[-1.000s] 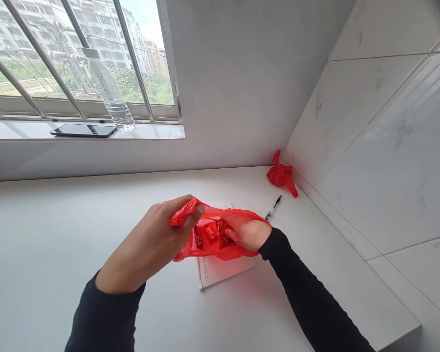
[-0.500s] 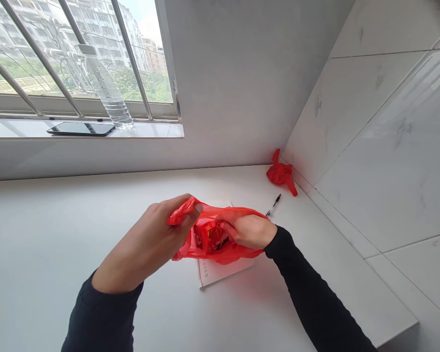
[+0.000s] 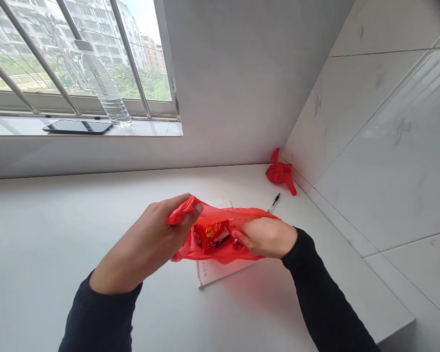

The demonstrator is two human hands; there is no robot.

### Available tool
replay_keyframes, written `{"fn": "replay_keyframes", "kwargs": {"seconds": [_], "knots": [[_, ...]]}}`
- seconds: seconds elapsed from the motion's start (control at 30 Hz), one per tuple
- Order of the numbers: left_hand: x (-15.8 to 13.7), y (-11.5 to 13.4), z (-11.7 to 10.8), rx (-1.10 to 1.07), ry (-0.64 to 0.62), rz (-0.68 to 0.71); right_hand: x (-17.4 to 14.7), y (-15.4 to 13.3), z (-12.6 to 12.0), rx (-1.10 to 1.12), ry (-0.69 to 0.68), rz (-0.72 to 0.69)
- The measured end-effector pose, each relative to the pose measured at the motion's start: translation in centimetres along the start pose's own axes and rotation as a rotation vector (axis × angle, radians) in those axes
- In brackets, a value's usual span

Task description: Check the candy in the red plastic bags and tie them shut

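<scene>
Red plastic bag (image 3: pixel 220 215) sits at the centre of the view, held just above a white sheet of paper (image 3: pixel 220 270) on the white countertop (image 3: pixel 58 234). Left hand (image 3: pixel 146 244) pinches a bunched edge of the bag's mouth between thumb and fingers, fingers closed on the film, which keeps that side lifted. Right hand (image 3: pixel 266 236) grips the opposite edge at the 3 o'clock side, fingers curled onto the plastic, so the mouth is stretched wide between the two hands. Inside the opening lie red printed packets (image 3: pixel 212 232) (the print is too small to read), visible because the mouth is pulled apart.

Toward 1 o'clock from the bag a black pen (image 3: pixel 274 202) lies on the counter, apart from the hands. Farther toward 1 o'clock, in the corner against the tiled wall (image 3: pixel 370 146), sits a second, crumpled red bag (image 3: pixel 280 173). Up at 10 o'clock on the window sill (image 3: pixel 150 129) a dark phone (image 3: pixel 77 126) lies flat, with a clear plastic water bottle (image 3: pixel 106 83) standing just beside it against the barred window
</scene>
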State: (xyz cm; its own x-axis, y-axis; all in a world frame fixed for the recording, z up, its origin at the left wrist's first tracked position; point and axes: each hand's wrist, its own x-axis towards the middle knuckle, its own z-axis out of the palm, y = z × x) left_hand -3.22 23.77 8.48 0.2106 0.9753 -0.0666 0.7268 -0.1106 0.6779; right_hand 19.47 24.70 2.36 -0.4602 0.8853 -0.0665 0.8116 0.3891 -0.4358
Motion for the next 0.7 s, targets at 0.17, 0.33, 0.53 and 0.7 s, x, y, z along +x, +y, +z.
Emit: {"fn": "replay_keyframes", "kwargs": {"seconds": [0.17, 0.33, 0.53, 0.7], "knots": [[0.0, -0.1, -0.3, -0.085, -0.028, 0.008, -3.7, -1.8, -3.7, 0.038, -0.036, -0.094], [-0.5, 0.1, -1.2, -0.256, 0.064, 0.114, -5.5, -0.9, -5.3, 0.034, 0.145, -0.168], [0.2, -0.6, -1.2, -0.502, 0.219, 0.062, -4.7, 1.4, -5.5, -0.063, 0.363, -0.026], [0.5, -1.0, -1.6, -0.664, 0.333, 0.066, -3.6, 1.3, -6.0, 0.142, 0.687, -0.005]]}}
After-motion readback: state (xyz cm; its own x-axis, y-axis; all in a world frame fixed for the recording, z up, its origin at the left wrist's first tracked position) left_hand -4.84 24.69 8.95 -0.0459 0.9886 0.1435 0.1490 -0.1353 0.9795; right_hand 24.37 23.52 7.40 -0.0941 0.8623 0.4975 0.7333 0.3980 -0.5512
